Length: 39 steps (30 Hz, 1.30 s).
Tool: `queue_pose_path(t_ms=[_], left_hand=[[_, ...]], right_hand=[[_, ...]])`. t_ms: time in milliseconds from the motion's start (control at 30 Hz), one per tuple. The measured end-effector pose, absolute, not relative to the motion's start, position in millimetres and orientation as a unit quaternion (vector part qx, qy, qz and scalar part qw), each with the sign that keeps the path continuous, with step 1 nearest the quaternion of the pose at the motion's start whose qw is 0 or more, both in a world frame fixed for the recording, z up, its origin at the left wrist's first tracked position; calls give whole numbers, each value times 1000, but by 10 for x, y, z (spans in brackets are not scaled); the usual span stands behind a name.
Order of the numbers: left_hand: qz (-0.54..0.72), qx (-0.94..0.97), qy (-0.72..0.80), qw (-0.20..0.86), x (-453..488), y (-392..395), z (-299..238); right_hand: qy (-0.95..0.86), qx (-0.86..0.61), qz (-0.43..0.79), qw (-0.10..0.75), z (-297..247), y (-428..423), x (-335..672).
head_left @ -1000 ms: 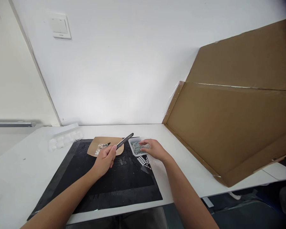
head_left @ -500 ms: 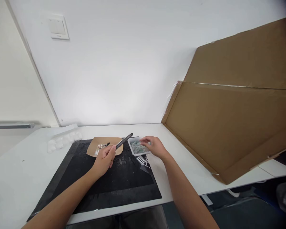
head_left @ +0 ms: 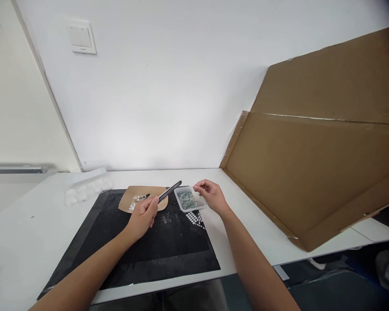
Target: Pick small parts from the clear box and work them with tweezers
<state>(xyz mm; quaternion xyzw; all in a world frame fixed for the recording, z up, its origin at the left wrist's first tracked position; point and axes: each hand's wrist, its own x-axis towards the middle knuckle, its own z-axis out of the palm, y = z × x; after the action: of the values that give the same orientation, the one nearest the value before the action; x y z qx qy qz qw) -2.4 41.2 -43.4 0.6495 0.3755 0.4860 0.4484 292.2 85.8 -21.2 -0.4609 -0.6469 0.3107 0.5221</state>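
My left hand (head_left: 143,214) is closed around a dark slim tool (head_left: 170,190) whose tip points up and right toward a small white tray (head_left: 185,200) of pale green pieces. My right hand (head_left: 211,196) hovers just right of the tray, fingers curled in a pinch; anything between the fingertips is too small to name. A tan paper piece (head_left: 139,198) with small white bits and a dark bit lies behind my left hand on the black mat (head_left: 162,250).
A sheet of white dots (head_left: 197,219) lies on the mat near the tray. A clear blister strip (head_left: 84,190) sits at the back left of the white table (head_left: 26,233). Large cardboard sheets (head_left: 314,164) lean at the right. A wall switch (head_left: 81,38) is above.
My right hand has lifted out of the tray and pulled back to the right, fingers pinched. My left hand and the tool have stayed put.
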Motion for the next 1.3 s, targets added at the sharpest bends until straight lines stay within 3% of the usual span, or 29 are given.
queue_pose_path(t_ms=[267, 667, 900, 1133, 1300], left_hand=[[486, 649, 379, 447, -24, 408, -430], [485, 647, 382, 448, -18, 399, -416], [486, 638, 389, 453, -3, 401, -432], [487, 635, 404, 443, 25, 365, -414], [480, 638, 413, 437, 39, 335, -406]], right_hand=[[-558, -416, 382, 609, -177, 828, 2837], [-503, -381, 415, 656, -183, 795, 2700], [-523, -377, 420, 638, -183, 747, 2633], [-601, -402, 426, 544, -183, 560, 2391], [-680, -411, 307, 524, -246, 458, 2188]])
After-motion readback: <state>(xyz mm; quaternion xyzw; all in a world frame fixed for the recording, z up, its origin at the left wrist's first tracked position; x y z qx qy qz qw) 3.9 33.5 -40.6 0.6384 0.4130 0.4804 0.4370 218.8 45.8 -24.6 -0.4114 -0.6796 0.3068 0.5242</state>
